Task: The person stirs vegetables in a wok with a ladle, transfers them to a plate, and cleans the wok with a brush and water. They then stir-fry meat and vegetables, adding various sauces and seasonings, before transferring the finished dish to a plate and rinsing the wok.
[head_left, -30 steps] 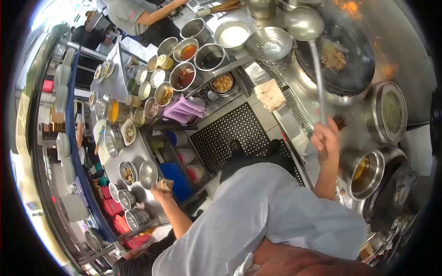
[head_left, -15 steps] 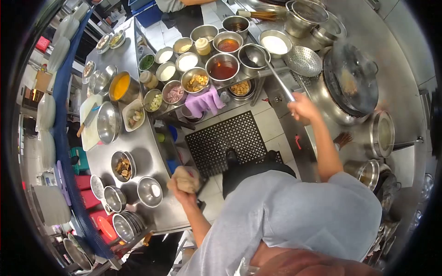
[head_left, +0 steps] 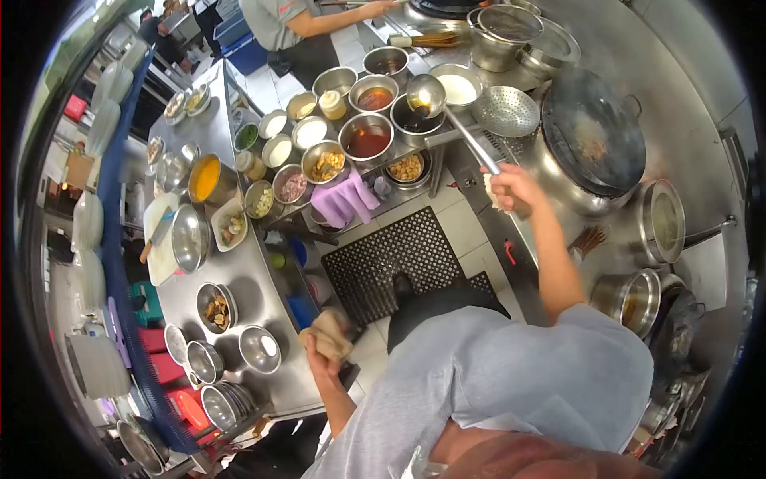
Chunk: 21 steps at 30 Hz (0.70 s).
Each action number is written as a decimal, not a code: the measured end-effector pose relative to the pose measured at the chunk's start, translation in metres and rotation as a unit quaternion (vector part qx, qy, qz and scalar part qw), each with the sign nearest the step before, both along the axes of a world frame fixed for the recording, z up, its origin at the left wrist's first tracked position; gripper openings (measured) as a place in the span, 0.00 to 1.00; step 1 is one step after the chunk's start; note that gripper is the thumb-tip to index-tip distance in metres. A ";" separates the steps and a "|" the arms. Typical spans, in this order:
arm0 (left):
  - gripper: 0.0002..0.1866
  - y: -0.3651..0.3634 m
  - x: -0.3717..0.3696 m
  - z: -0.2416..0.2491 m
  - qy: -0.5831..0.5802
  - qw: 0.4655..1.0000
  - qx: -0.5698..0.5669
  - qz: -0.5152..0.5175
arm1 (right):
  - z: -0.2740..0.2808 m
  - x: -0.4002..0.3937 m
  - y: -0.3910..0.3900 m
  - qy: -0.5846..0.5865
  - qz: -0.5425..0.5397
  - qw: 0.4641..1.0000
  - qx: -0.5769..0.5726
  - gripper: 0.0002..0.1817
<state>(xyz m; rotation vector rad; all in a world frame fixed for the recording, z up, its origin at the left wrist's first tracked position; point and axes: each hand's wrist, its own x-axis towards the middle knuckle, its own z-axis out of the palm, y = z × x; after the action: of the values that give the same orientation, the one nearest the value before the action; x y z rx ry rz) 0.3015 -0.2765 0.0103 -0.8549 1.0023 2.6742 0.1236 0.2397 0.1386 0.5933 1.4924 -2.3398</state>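
— Ladles? How many do you count?

— One ladle [head_left: 426, 94], long-handled. Its bowl sits over the steel bowl of dark sauce [head_left: 412, 118] in the seasoning rack, with some dark liquid in it. The right hand [head_left: 511, 188] has a closed grip on the end of the handle, a bit of pale cloth wrapped under the fingers.

— And the arm?

— Stretched forward and to the left from the shoulder, elbow nearly straight, forearm bare.

— What about the other hand?

— The left hand [head_left: 325, 342] is down low by the edge of the steel desk [head_left: 247, 275], fist shut around one bunched beige rag [head_left: 332, 331]. Elbow bent, hand raised off the desk, near a small steel bowl [head_left: 260, 349].

— Woks?

— One black wok [head_left: 594, 132] on the burner to the right, a little food in the middle, well apart from the ladle. One perforated skimmer [head_left: 504, 112] lies between them.

— Anyone else?

— One person [head_left: 295, 24] in a grey shirt at the far end, an arm reaching over the far counter.

— On the floor?

— One black mat [head_left: 391, 247], and one purple cloth [head_left: 343, 199] hanging from the rack.
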 end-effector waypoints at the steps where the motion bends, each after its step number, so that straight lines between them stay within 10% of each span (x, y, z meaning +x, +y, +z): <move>1: 0.33 0.013 -0.004 0.003 0.034 0.999 -0.003 -0.029 | -0.005 0.000 0.006 0.007 0.005 1.000 -0.018 0.14; 9: 0.49 0.144 -0.050 -0.034 -0.034 0.953 -0.023 -0.301 | -0.048 -0.004 0.043 0.059 0.025 0.997 -0.030 0.10; 17: 0.50 0.291 -0.067 0.029 0.060 0.860 -0.048 -0.504 | -0.049 0.084 0.104 0.140 -0.018 0.886 -0.442 0.19; 21: 0.44 0.303 -0.081 0.006 0.022 0.815 -0.004 -0.579 | -0.005 0.181 0.152 0.161 -0.120 0.925 -0.324 0.25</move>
<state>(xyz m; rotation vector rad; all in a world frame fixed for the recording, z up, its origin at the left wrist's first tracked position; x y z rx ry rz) 0.2209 0.0264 0.0167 -0.0462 1.0393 1.6094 0.3047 0.3919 0.1334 0.2275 0.6684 -3.0091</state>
